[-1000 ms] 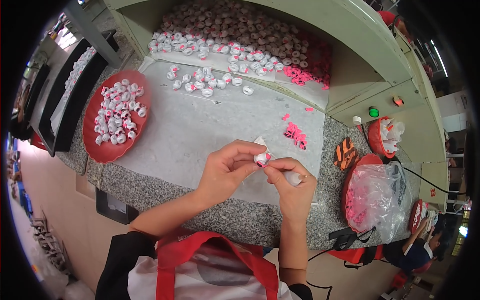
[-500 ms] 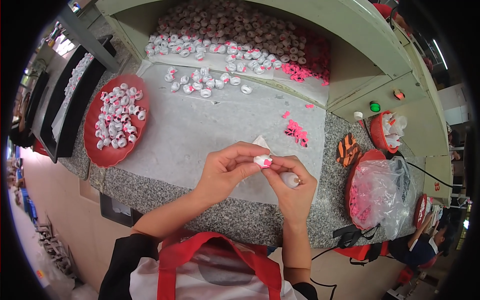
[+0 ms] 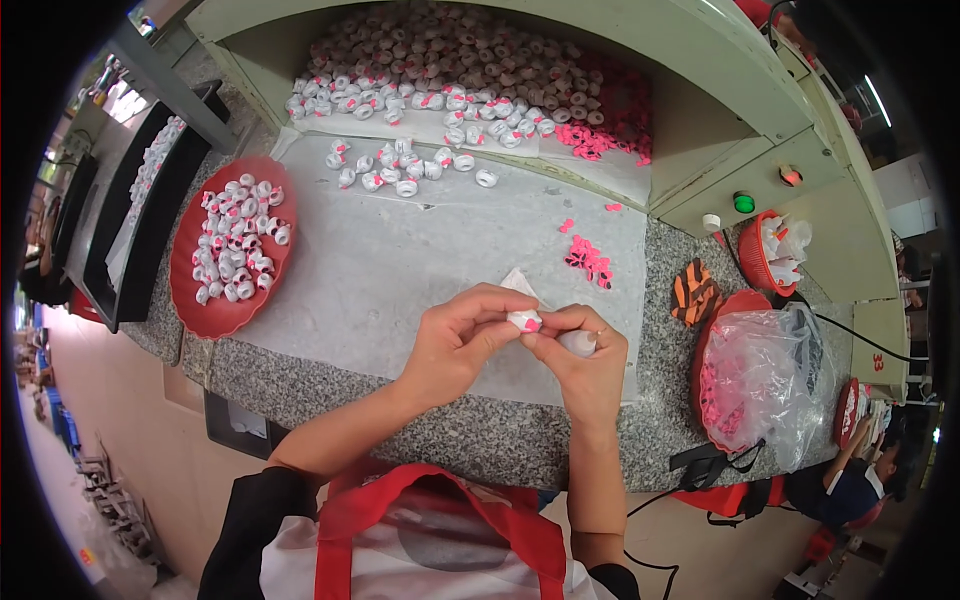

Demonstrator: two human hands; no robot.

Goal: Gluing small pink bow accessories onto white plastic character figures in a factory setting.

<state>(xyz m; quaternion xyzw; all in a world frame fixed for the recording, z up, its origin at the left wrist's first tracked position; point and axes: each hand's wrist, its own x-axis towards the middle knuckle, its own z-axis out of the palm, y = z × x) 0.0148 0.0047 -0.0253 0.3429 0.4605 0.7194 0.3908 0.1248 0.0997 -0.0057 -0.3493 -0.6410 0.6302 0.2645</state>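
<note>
Between my two hands, over the front of the white sheet [image 3: 370,290], is a small white piece with a pink part [image 3: 525,321]. The fingertips of my left hand [image 3: 455,340] pinch it from the left. From the other side, the thumb and fingers of my right hand [image 3: 585,375] press on it. A small whitish squeeze bottle [image 3: 578,343] is tucked in my right hand, its tip pointing right. A folded white tissue [image 3: 518,282] lies just beyond the fingers. Loose pink pieces [image 3: 590,262] lie on the sheet at the right.
At left stands a red dish [image 3: 180,290] of white pieces. Similar white pieces [image 3: 405,165] lie at the back, heaped inside a pale green cabinet [image 3: 720,90]. On the right are an orange-black striped cloth [image 3: 694,292], a plastic bag [image 3: 770,370] over another red dish and a red basket [image 3: 754,255].
Both hands stay closed on the white piece, which has turned slightly between the fingertips. The whole view has shifted a little.
</note>
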